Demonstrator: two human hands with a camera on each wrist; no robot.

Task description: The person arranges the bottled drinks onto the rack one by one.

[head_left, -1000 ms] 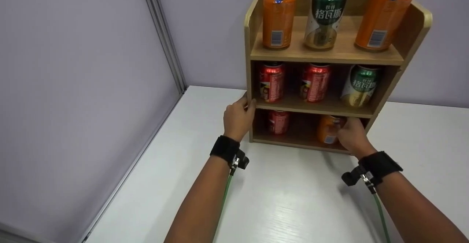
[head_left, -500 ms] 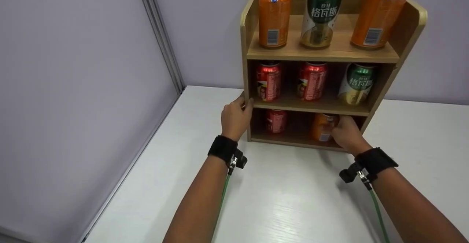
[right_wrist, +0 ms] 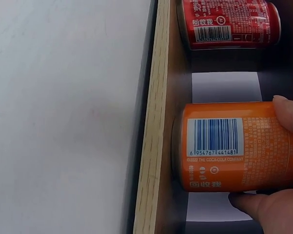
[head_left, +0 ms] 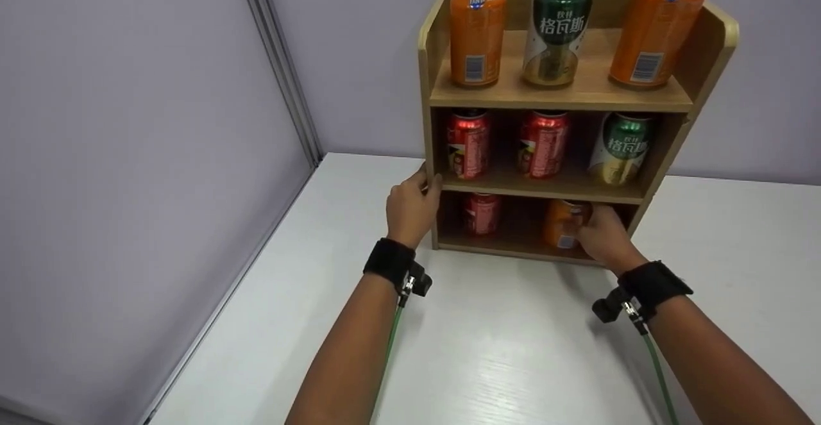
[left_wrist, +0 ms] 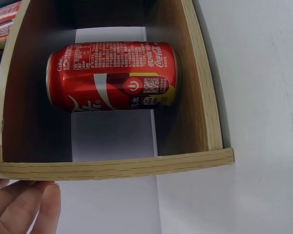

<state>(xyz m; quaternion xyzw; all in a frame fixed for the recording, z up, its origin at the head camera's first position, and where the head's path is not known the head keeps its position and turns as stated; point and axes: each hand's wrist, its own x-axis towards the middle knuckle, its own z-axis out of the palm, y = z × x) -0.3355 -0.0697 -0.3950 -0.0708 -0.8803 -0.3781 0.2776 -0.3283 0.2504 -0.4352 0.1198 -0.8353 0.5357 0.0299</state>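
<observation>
A small wooden shelf point(head_left: 558, 99) with three tiers of drink cans stands on the white table. My left hand point(head_left: 410, 210) holds its left side panel at middle height; in the left wrist view, the fingers point(left_wrist: 48, 204) lie against the panel's outer face. My right hand point(head_left: 603, 236) reaches into the bottom tier and grips an orange Fanta can point(right_wrist: 263, 146), thumb on one side and a finger on the other. That can stands upright right of centre. A red Coca-Cola can point(left_wrist: 117, 75) stands at the left of the same tier.
On the middle tier are two red cans point(head_left: 468, 146) and a green-and-gold kvass can point(head_left: 622, 149). The top tier bears two orange Fanta cans point(head_left: 476, 37) with another kvass can point(head_left: 557, 34) between them. A grey wall point(head_left: 359, 66) stands behind.
The orange can and my right hand have shifted slightly left within the bottom tier. My left hand keeps its hold on the side panel. The head view has drifted a little.
</observation>
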